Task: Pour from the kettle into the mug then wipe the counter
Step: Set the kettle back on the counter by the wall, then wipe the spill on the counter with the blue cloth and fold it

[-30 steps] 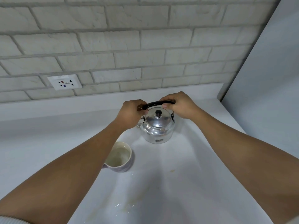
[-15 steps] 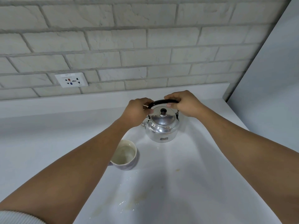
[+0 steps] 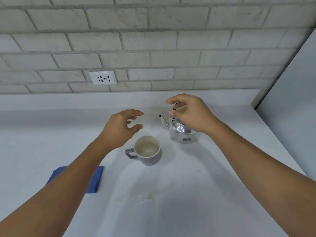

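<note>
A shiny metal kettle (image 3: 181, 132) stands on the white counter (image 3: 188, 185), spout pointing left. My right hand (image 3: 191, 113) sits over its top, fingers curled loosely round the black handle, most of which it hides. A lilac mug (image 3: 150, 159) with a pale inside stands in front and to the left of the kettle, handle to the left. My left hand (image 3: 119, 129) hovers open above and left of the mug, touching nothing. A folded blue cloth (image 3: 95, 178) lies on the counter at the left, partly under my left forearm.
Small water drops (image 3: 145, 198) lie on the counter in front of the mug. A wall socket (image 3: 103, 77) sits in the brick wall behind. A grey panel (image 3: 290, 100) closes off the counter on the right.
My left hand has let go of the kettle handle and moved left, opening. The view has shifted, and the blue cloth and the whole mug now show.
</note>
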{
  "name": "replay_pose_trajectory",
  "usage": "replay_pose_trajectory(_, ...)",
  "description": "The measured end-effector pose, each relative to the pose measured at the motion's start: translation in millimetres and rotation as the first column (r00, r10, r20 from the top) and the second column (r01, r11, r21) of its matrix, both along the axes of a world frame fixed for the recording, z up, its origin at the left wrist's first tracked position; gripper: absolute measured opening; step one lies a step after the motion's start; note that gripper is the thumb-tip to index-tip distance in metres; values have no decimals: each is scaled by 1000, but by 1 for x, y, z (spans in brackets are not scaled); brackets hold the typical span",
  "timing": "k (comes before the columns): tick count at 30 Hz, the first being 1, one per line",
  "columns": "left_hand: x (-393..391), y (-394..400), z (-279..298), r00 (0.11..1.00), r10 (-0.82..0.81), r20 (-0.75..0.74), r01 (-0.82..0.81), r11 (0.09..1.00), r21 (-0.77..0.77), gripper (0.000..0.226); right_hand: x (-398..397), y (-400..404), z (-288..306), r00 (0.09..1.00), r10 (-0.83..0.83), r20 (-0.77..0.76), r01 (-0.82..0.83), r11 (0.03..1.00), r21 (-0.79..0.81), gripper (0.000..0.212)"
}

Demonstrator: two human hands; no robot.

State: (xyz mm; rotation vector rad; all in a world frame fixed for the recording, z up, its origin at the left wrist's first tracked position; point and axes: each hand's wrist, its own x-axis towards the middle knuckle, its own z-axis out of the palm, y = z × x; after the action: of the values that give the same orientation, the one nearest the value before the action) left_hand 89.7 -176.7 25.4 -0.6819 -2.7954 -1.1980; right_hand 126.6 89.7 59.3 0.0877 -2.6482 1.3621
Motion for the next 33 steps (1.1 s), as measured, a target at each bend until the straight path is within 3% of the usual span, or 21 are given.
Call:
replay_pose_trajectory(6,44,-82,-28,985,134,112,-138,990,29,33,29,-78,-23,998,50,45,-45,991,-125,35)
replay_pose_trajectory(11,60,-140,-56,950,232,209,-223,973,-63,36,45,-142,-50,982,84,171,-39,967,-250,31)
replay_pose_trajectory(21,68,-226,-103,935,199,293,-107,947,-303,47,51,-233,-113,943,87,320,-73,996,-56,40)
replay_pose_trajectory(29,60,-260,-128,976,171,137,-91,883,-460,50,49,-292,-151,903,82,421,-130,988,86,67)
replay_pose_trajectory(33,59,-266,-135,973,191,133,-97,851,-516,52,46,-310,-162,913,24,408,-139,957,255,59)
